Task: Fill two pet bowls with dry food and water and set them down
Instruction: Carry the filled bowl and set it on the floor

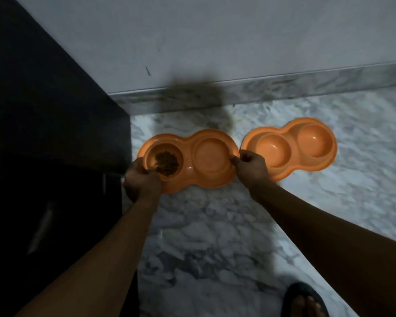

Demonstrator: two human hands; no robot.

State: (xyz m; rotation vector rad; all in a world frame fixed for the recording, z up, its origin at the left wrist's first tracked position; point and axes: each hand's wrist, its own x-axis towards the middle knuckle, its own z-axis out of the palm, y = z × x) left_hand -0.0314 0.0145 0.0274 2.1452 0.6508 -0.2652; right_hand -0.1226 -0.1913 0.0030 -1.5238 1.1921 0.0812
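A: Where is the left double bowl (189,160)?

B: On the marble floor (215,225), near the wall edge, long axis left-right; left hand (142,181) and right hand (252,167) pinch opposite ends.

A: The kibble (167,161)?

B: Left well.

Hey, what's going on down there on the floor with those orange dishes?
A person is bending over a marble floor and holding an orange double pet bowl at both ends: the left hand at the end with dry food in its cup, the right hand at the other end. That second cup looks empty, though clear water would be hard to see. A second orange double bowl sits just to the right by the wall, untouched, with no food in it.
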